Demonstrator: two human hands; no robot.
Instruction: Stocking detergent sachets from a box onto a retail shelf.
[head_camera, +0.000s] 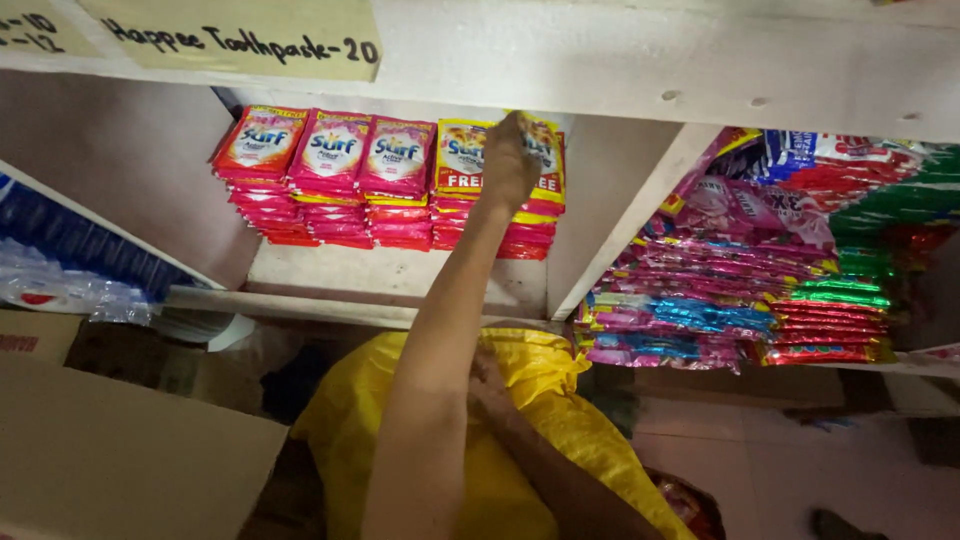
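Reaching down, my other hand (487, 372) goes into the yellow plastic bag (520, 440) near me; I think it is my right hand, and its fingers are hidden, so I cannot tell its grip. A cardboard box (110, 450) stands at the left of the bag. Farther, my left hand (508, 165) is stretched to the white shelf (400, 275), fingers pressed on the yellow-topped sachet stack (455, 160) at the right end of the row. Pink sachet stacks (330, 160) stand beside it, toward the left wall.
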